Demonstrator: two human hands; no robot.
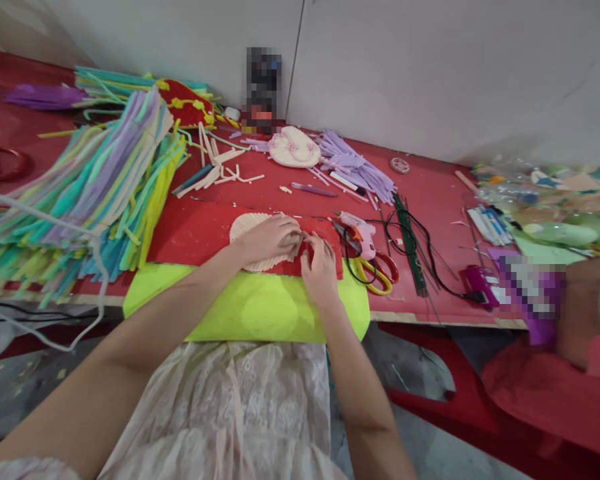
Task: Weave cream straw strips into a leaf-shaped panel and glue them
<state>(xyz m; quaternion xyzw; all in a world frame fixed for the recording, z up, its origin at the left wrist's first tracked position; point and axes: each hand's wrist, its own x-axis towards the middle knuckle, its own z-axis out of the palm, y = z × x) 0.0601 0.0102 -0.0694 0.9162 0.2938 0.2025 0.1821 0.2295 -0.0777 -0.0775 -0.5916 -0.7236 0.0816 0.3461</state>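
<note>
A cream, ribbed oval disc (240, 229), seemingly made of pipe cleaners laid side by side, lies on a red board (195, 230). My left hand (275, 237) rests across this disc, its fingers curled together at the right edge. Close beside it, my right hand (321, 263) has thumb and fingers bent towards the left fingertips. Whatever sits between the right fingers is hidden. Just right of that hand are a pink glue gun (359, 233) and scissors (377, 277) with red and yellow handles. A bright yellow-green sheet (205, 320) lies under the board's front edge.
Bundled pastel pipe cleaners (105, 180) fill the left side. At the back are a finished-looking cream oval with pink trim (294, 147) and purple pipe cleaners (355, 163). Green wire stems (410, 247) and a black cord lie right. Another person's arm (583, 307) is at far right.
</note>
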